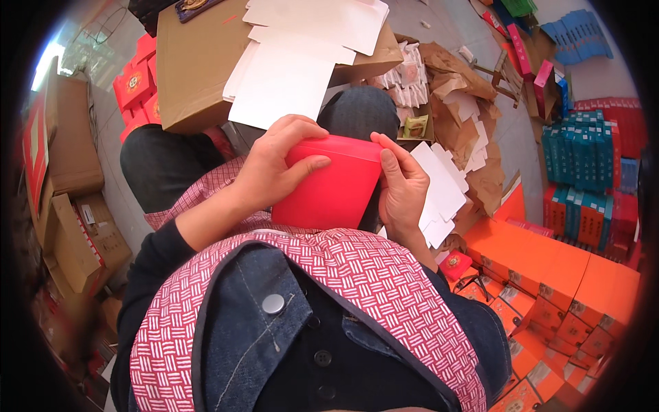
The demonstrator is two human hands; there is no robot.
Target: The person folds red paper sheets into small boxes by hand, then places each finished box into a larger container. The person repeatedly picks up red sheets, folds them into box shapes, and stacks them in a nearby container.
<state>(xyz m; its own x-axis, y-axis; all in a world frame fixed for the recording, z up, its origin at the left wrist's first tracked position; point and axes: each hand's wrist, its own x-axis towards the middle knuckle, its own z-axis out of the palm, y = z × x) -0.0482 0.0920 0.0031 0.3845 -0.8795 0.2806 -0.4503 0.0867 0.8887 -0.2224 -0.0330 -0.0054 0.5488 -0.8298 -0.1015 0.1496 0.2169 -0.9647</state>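
A red cardboard box (328,182) is held between both hands above my lap, its broad side facing up toward me. My left hand (283,161) grips its left side, with the thumb lying across the top edge and the fingers behind. At the upper right corner my right hand (402,182) pinches the box edge between thumb and fingers. The far side of the box and its underside are hidden. Just beyond it, flat white card sheets (285,72) lie stacked on a brown carton (199,75).
Red boxes (134,86) are piled left of the carton. Wrapped packets (410,75) fill a box ahead on the right, near brown paper (456,72) and more white sheets (436,189). Orange boxes (535,257) and teal boxes (580,147) stand at my right. An opened carton (86,237) sits left.
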